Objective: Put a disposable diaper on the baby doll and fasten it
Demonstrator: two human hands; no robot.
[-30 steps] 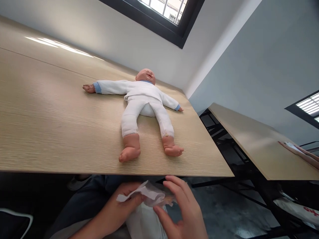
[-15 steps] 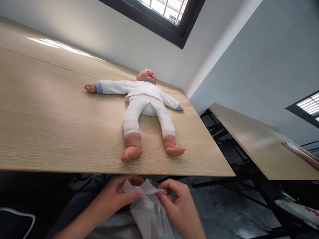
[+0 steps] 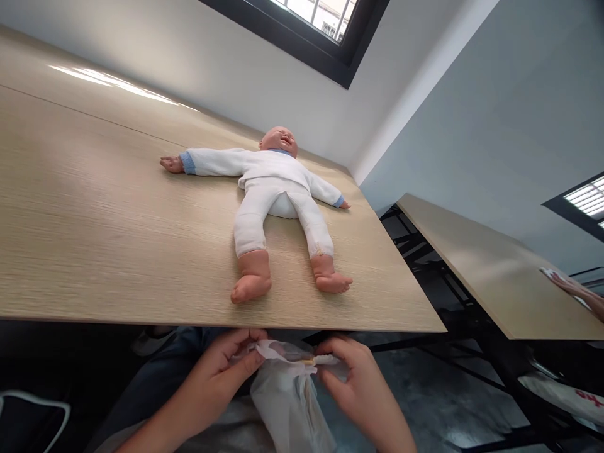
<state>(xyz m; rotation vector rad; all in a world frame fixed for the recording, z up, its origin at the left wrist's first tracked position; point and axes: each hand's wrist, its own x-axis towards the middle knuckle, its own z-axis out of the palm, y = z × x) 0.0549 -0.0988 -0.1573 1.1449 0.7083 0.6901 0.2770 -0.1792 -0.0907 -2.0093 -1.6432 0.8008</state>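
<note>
Worktop point(image 3: 117, 239): open stretch left of the doll point(image 3: 276, 182), passable; narrower strip right of its feet. Front edge: above both my hands, in the way. Between worktop and second table point(image 3: 481, 258): a gap.

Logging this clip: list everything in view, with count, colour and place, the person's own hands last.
Doll: 1, white clothes, blue cuffs, face-up on the near table
Near table: 1, pale wood, centre to left
Far table: 1, pale wood, right
Plastic bag: 1, translucent white, below the near table's edge
Windows: 2, dark-framed, top and far right
Walls: 2 visible, pale, behind the tables
Floor: grey, lower right
White item with red marks: 1, lower right
White-rimmed item: 1, dark, lower left
Another person's hand: 1, on a white item, far table
Left hand: 1, bare, gripping the bag
Right hand: 1, bare, gripping the bag
</note>
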